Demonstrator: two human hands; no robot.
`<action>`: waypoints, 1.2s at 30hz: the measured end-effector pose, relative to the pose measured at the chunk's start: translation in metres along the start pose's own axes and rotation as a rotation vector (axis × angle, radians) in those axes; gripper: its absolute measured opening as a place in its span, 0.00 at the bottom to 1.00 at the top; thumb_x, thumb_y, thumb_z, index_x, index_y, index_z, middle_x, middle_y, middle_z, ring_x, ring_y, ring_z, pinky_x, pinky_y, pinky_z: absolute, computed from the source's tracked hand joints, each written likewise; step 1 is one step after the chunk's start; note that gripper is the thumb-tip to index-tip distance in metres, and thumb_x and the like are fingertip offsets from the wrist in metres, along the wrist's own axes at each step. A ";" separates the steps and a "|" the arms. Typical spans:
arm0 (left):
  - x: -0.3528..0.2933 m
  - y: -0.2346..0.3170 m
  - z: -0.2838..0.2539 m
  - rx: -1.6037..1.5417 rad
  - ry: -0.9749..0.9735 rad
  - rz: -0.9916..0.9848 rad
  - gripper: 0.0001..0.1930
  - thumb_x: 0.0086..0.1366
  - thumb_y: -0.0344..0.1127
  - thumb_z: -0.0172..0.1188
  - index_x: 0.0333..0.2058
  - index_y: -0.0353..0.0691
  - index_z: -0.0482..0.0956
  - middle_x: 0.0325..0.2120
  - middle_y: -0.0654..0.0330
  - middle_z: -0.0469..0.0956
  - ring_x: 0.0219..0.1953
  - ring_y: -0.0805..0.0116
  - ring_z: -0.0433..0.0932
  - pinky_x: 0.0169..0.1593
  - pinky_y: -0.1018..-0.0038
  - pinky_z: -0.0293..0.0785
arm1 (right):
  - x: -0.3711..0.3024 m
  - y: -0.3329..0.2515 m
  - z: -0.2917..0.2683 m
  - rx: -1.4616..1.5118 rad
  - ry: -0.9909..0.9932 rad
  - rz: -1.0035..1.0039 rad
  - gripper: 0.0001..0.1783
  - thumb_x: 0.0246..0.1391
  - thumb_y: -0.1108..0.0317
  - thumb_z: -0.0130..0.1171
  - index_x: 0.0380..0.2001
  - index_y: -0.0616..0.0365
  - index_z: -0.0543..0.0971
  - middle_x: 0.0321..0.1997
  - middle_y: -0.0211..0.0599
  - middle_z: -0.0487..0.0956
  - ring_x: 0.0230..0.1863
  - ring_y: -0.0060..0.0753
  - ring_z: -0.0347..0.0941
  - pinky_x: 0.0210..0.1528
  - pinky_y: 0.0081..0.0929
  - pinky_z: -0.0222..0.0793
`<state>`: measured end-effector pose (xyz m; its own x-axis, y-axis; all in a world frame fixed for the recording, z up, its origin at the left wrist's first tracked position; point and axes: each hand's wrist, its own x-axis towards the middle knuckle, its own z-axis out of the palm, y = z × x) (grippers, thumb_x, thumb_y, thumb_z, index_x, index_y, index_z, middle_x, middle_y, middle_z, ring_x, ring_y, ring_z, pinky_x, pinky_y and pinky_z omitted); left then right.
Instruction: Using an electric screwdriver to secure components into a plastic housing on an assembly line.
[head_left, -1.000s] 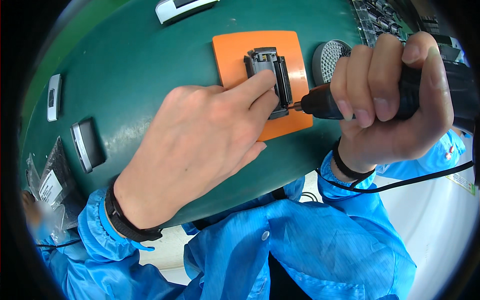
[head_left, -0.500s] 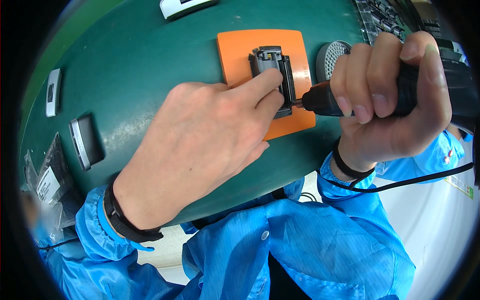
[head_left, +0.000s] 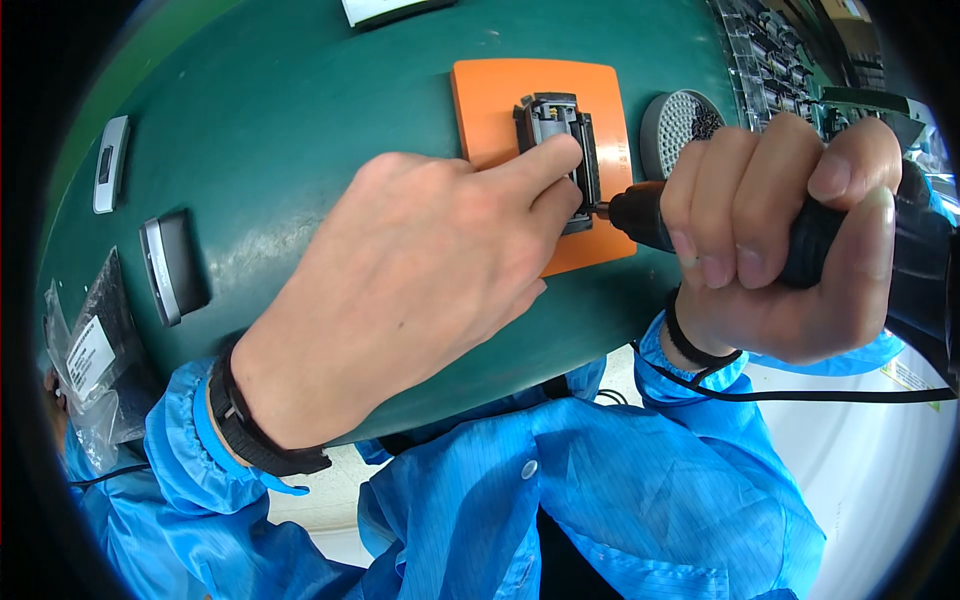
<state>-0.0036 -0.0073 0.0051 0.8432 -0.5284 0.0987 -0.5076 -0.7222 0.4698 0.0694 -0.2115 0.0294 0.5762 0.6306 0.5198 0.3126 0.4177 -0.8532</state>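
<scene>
A small black plastic housing point(head_left: 553, 113) with a grey inner part rests on an orange block point(head_left: 490, 95). My left hand point(head_left: 430, 255) steadies it, index finger laid across its middle and the other fingers bent at its near side, partly hidden under the hand. My right hand point(head_left: 775, 230) is wrapped round a black electric screwdriver point(head_left: 640, 215), held almost level from the right. The screwdriver's tip meets the housing near its lower right corner; the screw itself is too small to make out.
A round grey dish point(head_left: 668, 128) of small dark screws stands right of the block. Clear trays point(head_left: 765, 60) with dark parts lie at the far right. Leftward are two silver-and-black covers point(head_left: 172, 268) point(head_left: 110, 165) and a plastic bag point(head_left: 95, 360). A black cable point(head_left: 800, 396) trails at the right.
My right hand has dropped slightly, so the screwdriver's back end sits lower. Its tip stays at the housing's lower right corner. My left hand keeps its hold; the whole view has shifted a little.
</scene>
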 end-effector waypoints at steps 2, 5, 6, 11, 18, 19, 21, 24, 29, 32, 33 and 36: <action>0.000 0.000 0.002 0.011 0.015 0.005 0.28 0.47 0.38 0.76 0.46 0.33 0.76 0.48 0.60 0.73 0.33 0.56 0.80 0.35 0.64 0.77 | 0.000 -0.001 -0.001 -0.019 -0.019 0.000 0.16 0.74 0.57 0.32 0.47 0.53 0.67 0.23 0.28 0.67 0.19 0.22 0.62 0.24 0.26 0.64; 0.000 0.000 0.002 -0.016 0.021 0.007 0.28 0.48 0.37 0.76 0.45 0.33 0.76 0.47 0.60 0.73 0.32 0.56 0.80 0.35 0.63 0.76 | 0.000 -0.003 0.000 -0.018 -0.044 0.003 0.14 0.74 0.56 0.34 0.47 0.52 0.67 0.23 0.29 0.68 0.19 0.22 0.63 0.24 0.25 0.64; 0.000 -0.001 0.002 -0.015 0.022 0.004 0.28 0.48 0.37 0.76 0.45 0.33 0.76 0.47 0.60 0.73 0.32 0.56 0.80 0.35 0.63 0.76 | -0.001 -0.005 0.003 -0.010 -0.016 0.015 0.14 0.74 0.56 0.34 0.47 0.52 0.66 0.24 0.29 0.68 0.19 0.22 0.63 0.24 0.25 0.65; 0.001 -0.002 0.004 0.000 0.023 0.002 0.27 0.48 0.37 0.75 0.45 0.32 0.76 0.46 0.60 0.73 0.32 0.56 0.80 0.34 0.63 0.76 | 0.003 -0.010 -0.006 -0.062 -0.088 0.048 0.14 0.74 0.56 0.34 0.46 0.52 0.66 0.24 0.29 0.68 0.20 0.22 0.63 0.24 0.25 0.65; -0.002 -0.001 0.002 0.036 0.045 0.009 0.27 0.48 0.37 0.75 0.45 0.32 0.76 0.46 0.60 0.73 0.32 0.56 0.80 0.34 0.63 0.76 | 0.006 -0.014 -0.006 -0.113 -0.182 0.116 0.13 0.74 0.57 0.34 0.46 0.53 0.65 0.25 0.30 0.69 0.20 0.22 0.64 0.25 0.25 0.66; -0.002 -0.002 0.002 0.048 0.039 0.021 0.27 0.48 0.37 0.75 0.45 0.32 0.76 0.46 0.60 0.73 0.32 0.56 0.80 0.34 0.63 0.76 | 0.003 -0.008 -0.001 -0.072 -0.096 0.029 0.13 0.74 0.57 0.34 0.46 0.52 0.65 0.25 0.30 0.69 0.20 0.22 0.64 0.25 0.25 0.65; -0.001 -0.002 0.002 0.060 0.034 0.034 0.27 0.48 0.37 0.75 0.45 0.31 0.76 0.47 0.60 0.73 0.32 0.57 0.80 0.34 0.63 0.76 | 0.001 -0.004 0.002 -0.043 -0.045 0.005 0.13 0.74 0.57 0.35 0.45 0.53 0.65 0.24 0.30 0.69 0.20 0.22 0.63 0.24 0.25 0.65; 0.000 -0.001 0.006 0.051 0.049 0.032 0.27 0.48 0.37 0.75 0.45 0.31 0.77 0.47 0.60 0.73 0.32 0.57 0.80 0.34 0.64 0.76 | 0.000 -0.004 0.002 -0.033 -0.033 0.019 0.12 0.74 0.58 0.37 0.44 0.54 0.64 0.23 0.30 0.69 0.19 0.23 0.63 0.23 0.25 0.64; 0.000 0.000 0.003 0.026 0.032 0.016 0.28 0.49 0.39 0.75 0.47 0.32 0.77 0.48 0.59 0.74 0.32 0.58 0.80 0.34 0.63 0.77 | 0.003 -0.002 0.009 -0.028 -0.039 0.035 0.11 0.74 0.59 0.41 0.42 0.55 0.63 0.21 0.31 0.68 0.18 0.23 0.61 0.22 0.25 0.63; -0.001 -0.003 -0.001 0.012 -0.008 0.022 0.29 0.49 0.39 0.75 0.49 0.34 0.77 0.49 0.59 0.74 0.32 0.57 0.80 0.35 0.63 0.77 | 0.015 -0.008 -0.005 -0.056 -0.169 0.097 0.11 0.73 0.59 0.41 0.43 0.56 0.64 0.21 0.30 0.68 0.18 0.22 0.62 0.22 0.25 0.64; 0.000 -0.001 -0.002 0.014 -0.011 0.028 0.29 0.49 0.39 0.75 0.49 0.34 0.77 0.49 0.59 0.74 0.32 0.57 0.80 0.35 0.63 0.77 | 0.017 -0.010 -0.008 -0.066 -0.235 0.128 0.11 0.72 0.59 0.41 0.44 0.56 0.64 0.21 0.29 0.68 0.18 0.21 0.62 0.22 0.25 0.64; 0.005 0.003 -0.005 0.009 -0.009 0.032 0.29 0.50 0.40 0.74 0.49 0.34 0.77 0.50 0.59 0.74 0.32 0.56 0.80 0.36 0.63 0.78 | 0.005 -0.010 0.005 0.030 0.145 0.025 0.12 0.71 0.57 0.43 0.45 0.55 0.66 0.22 0.27 0.69 0.18 0.20 0.63 0.22 0.24 0.65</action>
<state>0.0004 -0.0100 0.0113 0.8250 -0.5552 0.1054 -0.5357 -0.7090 0.4586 0.0656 -0.2087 0.0407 0.6874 0.5405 0.4851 0.2752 0.4243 -0.8627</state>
